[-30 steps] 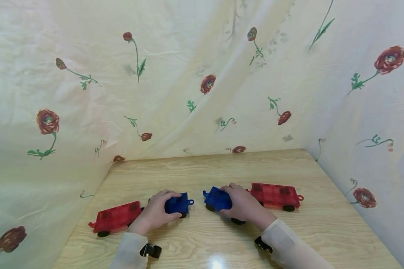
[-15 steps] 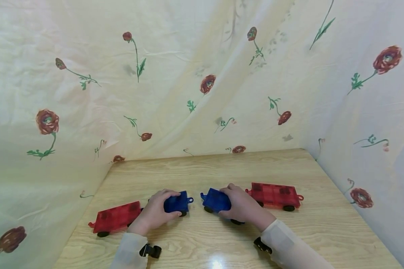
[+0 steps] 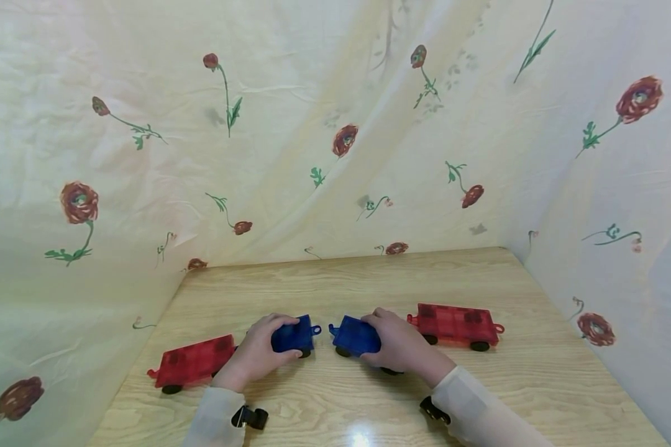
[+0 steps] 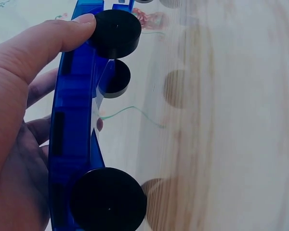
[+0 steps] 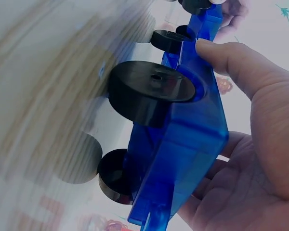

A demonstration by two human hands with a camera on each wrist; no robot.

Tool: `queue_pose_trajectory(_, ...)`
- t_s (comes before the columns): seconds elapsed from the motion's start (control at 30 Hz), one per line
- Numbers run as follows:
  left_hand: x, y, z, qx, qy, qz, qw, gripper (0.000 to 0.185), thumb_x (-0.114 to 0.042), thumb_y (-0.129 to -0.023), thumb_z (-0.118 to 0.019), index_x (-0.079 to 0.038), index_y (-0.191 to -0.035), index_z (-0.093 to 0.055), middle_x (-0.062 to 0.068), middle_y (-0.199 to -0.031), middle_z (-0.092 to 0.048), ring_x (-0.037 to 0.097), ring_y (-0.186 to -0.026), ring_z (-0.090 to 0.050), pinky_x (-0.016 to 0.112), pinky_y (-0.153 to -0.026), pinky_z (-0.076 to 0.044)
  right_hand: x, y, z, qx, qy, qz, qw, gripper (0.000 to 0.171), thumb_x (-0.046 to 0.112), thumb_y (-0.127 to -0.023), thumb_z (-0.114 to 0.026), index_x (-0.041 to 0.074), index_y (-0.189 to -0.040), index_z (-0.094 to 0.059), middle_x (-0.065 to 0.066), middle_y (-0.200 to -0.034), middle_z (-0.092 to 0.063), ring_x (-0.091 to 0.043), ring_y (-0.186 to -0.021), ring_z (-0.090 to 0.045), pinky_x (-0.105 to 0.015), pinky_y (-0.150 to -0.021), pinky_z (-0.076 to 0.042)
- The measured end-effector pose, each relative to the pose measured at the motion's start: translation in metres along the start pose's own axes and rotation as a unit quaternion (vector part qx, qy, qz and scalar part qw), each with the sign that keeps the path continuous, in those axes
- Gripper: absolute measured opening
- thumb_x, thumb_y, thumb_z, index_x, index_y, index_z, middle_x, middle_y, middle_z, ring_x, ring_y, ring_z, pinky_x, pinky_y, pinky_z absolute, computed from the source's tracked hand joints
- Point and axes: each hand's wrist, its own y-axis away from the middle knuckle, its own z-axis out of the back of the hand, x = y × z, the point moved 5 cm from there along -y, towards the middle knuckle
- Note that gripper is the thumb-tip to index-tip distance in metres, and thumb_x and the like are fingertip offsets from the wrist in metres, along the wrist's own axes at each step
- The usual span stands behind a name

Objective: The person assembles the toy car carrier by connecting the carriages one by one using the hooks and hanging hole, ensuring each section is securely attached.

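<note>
Two hands low on the wooden table point(image 3: 369, 279), palms down: left hand point(image 3: 257, 354) curled over the left blue car point(image 3: 293, 337), right hand point(image 3: 399, 341) gripping the right blue car point(image 3: 356, 337). Long axes left-right, hitch ends facing, just apart.

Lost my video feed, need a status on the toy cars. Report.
Left hand grips left blue car; right hand grips right blue car. Coupler ends face, small gap. Nothing between.
</note>
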Motion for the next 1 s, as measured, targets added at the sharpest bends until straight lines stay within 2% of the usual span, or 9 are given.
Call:
queue_pose_trajectory(0.33,-0.001,-0.001,-0.001,-0.003,0.0,-0.007,1.0,0.061,-0.049,-0.076,-0.079,-0.04,-0.131,-0.055,-0.023,-0.129,-0.047,0.013,-0.123,-0.045,0.048,-0.097,-0.044,0.008,0.002,0.0,0.004,0.001,0.007,1.0,0.073,0.053,-0.074,-0.078,0.014,-0.132,-0.058,-0.001,-0.116,-0.056,-0.018,-0.099,-0.055,-0.042,-0.08,-0.053)
queue_pose_trajectory(0.7,-0.002,-0.001,-0.003,0.005,-0.004,-0.009,0.9999,0.061,-0.051,-0.076,-0.078,-0.039,-0.131,-0.056,-0.022,-0.13,-0.047,0.014,-0.124,-0.044,0.047,-0.098,-0.043,0.016,0.003,0.002,0.021,-0.013,0.01,1.0,0.074,0.052,-0.075,-0.078,0.013,-0.134,-0.057,0.0,-0.116,-0.056,-0.017,-0.099,-0.055,-0.042,-0.078,-0.054)
queue_pose_trajectory(1.0,-0.002,-0.002,-0.005,0.008,-0.002,-0.02,0.9998,0.06,-0.052,-0.076,-0.077,-0.039,-0.131,-0.056,-0.021,-0.13,-0.047,0.013,-0.125,-0.044,0.047,-0.1,-0.042,0.017,0.003,-0.002,0.018,-0.007,0.026,0.999,0.074,0.054,-0.075,-0.076,0.014,-0.134,-0.056,0.001,-0.117,-0.055,-0.017,-0.102,-0.055,-0.04,-0.082,-0.053)
